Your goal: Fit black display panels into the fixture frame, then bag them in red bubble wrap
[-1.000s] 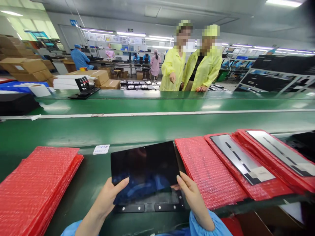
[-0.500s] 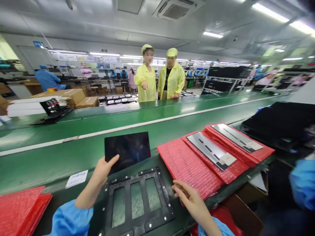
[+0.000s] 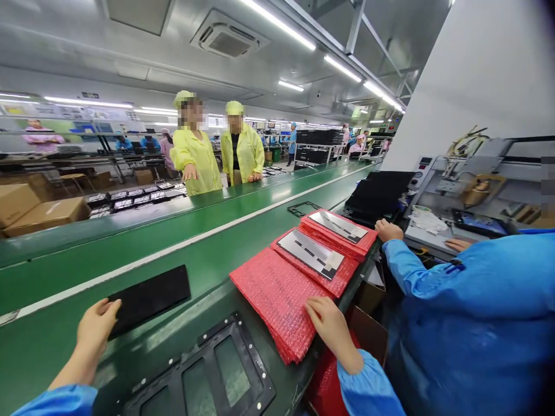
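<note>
My left hand [image 3: 95, 329] holds a flat black screen panel [image 3: 151, 297] by its left end, thumb and fingers pinched on the edge. The panel is over the green conveyor belt. My right hand [image 3: 332, 329] is at the near right part of a stack of red bubble-wrap bags [image 3: 277, 294], its fingers loosely bent with nothing seen between them. Whether the fingertips touch the top bag, I cannot tell. Below and between my hands lies a black frame fixture [image 3: 208, 352] with several rectangular openings and white dots, its near part cut off by the picture's edge.
Two silver-backed panels [image 3: 310, 254] lie on more red bags to the right. A co-worker's blue sleeve [image 3: 411, 271] and hand [image 3: 388, 230] are close by. A black stack [image 3: 377, 193] and a thin black frame [image 3: 303, 208] stand farther along. Two people in yellow stand across the belt.
The view has swung right. My left hand has carried the panel away from the fixture, over the belt, and it looks flatter. My right hand has moved onto the red bags' near side.
</note>
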The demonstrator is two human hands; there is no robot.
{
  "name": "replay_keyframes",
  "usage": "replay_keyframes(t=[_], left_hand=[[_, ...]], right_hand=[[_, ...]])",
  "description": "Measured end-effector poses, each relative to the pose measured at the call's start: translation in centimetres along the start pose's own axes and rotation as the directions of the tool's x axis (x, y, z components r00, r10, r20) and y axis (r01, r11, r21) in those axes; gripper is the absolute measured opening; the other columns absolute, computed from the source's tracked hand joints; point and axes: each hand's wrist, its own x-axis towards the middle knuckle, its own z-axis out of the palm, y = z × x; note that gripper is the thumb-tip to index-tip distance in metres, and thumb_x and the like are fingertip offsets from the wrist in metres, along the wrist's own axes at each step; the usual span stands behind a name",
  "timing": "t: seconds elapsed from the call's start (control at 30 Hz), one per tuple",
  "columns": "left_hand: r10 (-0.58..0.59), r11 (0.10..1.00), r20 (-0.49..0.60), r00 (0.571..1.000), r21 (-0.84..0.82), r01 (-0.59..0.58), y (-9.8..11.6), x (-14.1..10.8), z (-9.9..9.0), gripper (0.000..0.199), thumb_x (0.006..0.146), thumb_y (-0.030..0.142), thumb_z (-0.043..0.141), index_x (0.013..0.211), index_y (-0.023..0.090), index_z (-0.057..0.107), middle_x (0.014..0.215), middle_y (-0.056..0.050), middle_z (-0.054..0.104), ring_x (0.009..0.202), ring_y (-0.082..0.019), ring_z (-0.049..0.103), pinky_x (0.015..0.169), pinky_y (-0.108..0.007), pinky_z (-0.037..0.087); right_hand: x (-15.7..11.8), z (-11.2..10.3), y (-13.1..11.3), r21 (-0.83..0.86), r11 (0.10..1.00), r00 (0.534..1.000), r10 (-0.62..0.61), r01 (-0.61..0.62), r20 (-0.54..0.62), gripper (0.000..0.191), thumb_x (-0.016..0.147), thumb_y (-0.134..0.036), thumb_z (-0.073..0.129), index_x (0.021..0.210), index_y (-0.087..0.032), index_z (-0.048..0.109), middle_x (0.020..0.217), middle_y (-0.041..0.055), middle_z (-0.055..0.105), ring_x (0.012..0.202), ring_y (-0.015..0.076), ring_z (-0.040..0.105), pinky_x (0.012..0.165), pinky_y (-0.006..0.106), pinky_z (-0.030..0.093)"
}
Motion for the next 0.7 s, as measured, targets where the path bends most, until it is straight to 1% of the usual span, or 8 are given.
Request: replay_keyframes(t=[0.1,0.17,0.27,0.33,0.4,0.53,0.63,0.7], left_hand=[[-0.01,0.985,0.234,0.972,-0.168,0.05,-0.3,-4.3,4.8,0.017,0.077,0.016,0.066,0.092,0.02,0.059,0.094,-0.006,0.072,0.095,-0.024,0.069,0.082,-0.036,0.055],[-0.088,0.922,0.571,0.816,-0.264,0.284,-0.6,-8.4,8.6,0.024,0.078,0.021,0.069,0.101,0.016,0.061,0.108,-0.013,0.07,0.093,-0.026,0.07,0.08,-0.035,0.055],[-0.233,0.846,0.773,0.59,-0.138,0.515,-1.7,-14.4,13.7,0.031,0.08,0.033,0.069,0.102,0.011,0.063,0.12,-0.02,0.064,0.095,-0.027,0.069,0.077,-0.033,0.056],[-0.227,0.775,0.851,0.474,-0.137,0.617,-2.5,-17.1,16.5,0.034,0.083,0.037,0.065,0.106,0.012,0.063,0.123,-0.02,0.063,0.096,-0.024,0.069,0.077,-0.032,0.055],[-0.146,0.702,0.879,0.453,-0.23,0.674,-3.3,-18.8,18.6,0.033,0.086,0.034,0.063,0.108,0.011,0.063,0.123,-0.018,0.064,0.096,-0.023,0.069,0.082,-0.031,0.054],[-0.084,0.609,0.88,0.468,-0.326,0.723,-3.9,-20.2,21.1,0.034,0.088,0.03,0.06,0.114,0.009,0.062,0.117,-0.018,0.068,0.106,-0.026,0.066,0.096,-0.037,0.05],[-0.13,0.591,0.865,0.485,-0.325,0.738,-4.1,-20.5,21.0,0.033,0.087,0.021,0.058,0.118,0.007,0.06,0.106,-0.018,0.072,0.104,-0.03,0.067,0.097,-0.043,0.05],[-0.17,0.584,0.845,0.506,-0.327,0.743,-4.1,-20.4,19.8,0.034,0.086,0.015,0.057,0.119,0.007,0.058,0.099,-0.017,0.074,0.1,-0.031,0.069,0.095,-0.046,0.051]], right_hand=[[2.9,0.7,0.3,-0.075,0.996,0.998,-0.035,0.039,0.045,0.031,0.092,-0.034,0.045,0.096,-0.022,0.073,0.122,0.0112,0.065,0.117,0.0268,0.055,0.102,0.046,0.041],[4.6,1.6,0.4,-0.112,0.993,0.994,-0.034,0.046,0.102,0.034,0.085,-0.041,0.058,0.109,-0.02,0.069,0.138,0.0134,0.053,0.13,0.0292,0.044,0.108,0.045,0.035],[6.4,2.8,0.4,-0.156,0.988,0.983,0.008,0.021,0.184,0.076,0.065,-0.057,0.074,0.127,-0.017,0.058,0.146,0.0181,0.043,0.134,0.0349,0.039,0.108,0.046,0.033],[7.0,3.2,0.4,-0.181,0.983,0.979,0.049,-0.012,0.2,0.082,0.065,-0.06,0.072,0.13,-0.013,0.055,0.143,0.0221,0.045,0.131,0.037,0.042,0.107,0.048,0.033],[7.2,3.1,0.3,-0.199,0.979,0.979,0.081,-0.043,0.187,0.078,0.071,-0.058,0.068,0.129,-0.008,0.055,0.138,0.0256,0.048,0.129,0.0387,0.044,0.106,0.05,0.032],[6.6,2.9,-1.1,-0.168,0.985,0.982,0.073,-0.043,0.173,0.072,0.069,-0.055,0.071,0.123,-0.01,0.059,0.13,0.0239,0.054,0.124,0.04,0.044,0.104,0.051,0.032],[5.4,3.4,-2.8,-0.068,0.998,0.981,0.018,-0.005,0.192,0.07,0.062,-0.053,0.076,0.118,-0.014,0.063,0.127,0.0198,0.057,0.121,0.0384,0.046,0.105,0.049,0.032],[4.5,4.0,-3.8,0.027,1.0,0.978,-0.009,0.003,0.209,0.064,0.064,-0.051,0.075,0.117,-0.015,0.064,0.126,0.0183,0.058,0.12,0.0366,0.047,0.106,0.048,0.033]])
